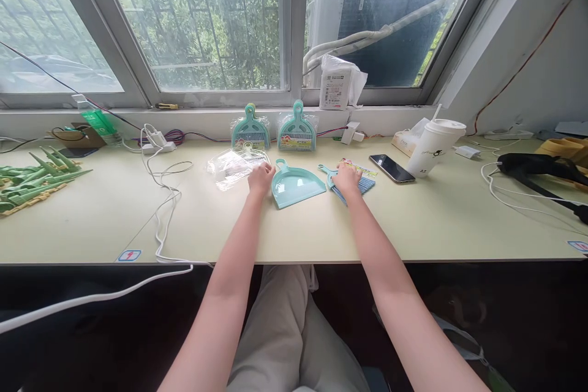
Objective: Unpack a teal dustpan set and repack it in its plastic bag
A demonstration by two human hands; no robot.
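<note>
A light turquoise dustpan (296,186) lies on the desk between my hands, its looped handle pointing away from me. My left hand (260,179) is closed, fingers curled, between the dustpan's left edge and a crumpled clear plastic bag (227,169). Whether it grips the bag's edge is hidden. To the right of the dustpan, my right hand (348,177) is closed over a small hand brush (366,185) with blue bristles and a turquoise handle. A yellow label (366,169) shows beside those fingers.
Two wrapped dustpan-and-brush sets (250,128) lean against the wall below the window. On the right are a phone (392,168), a white paper cup (429,150) and a black strap (533,174). White cables (168,196) and woven green leaves (37,180) lie on the left.
</note>
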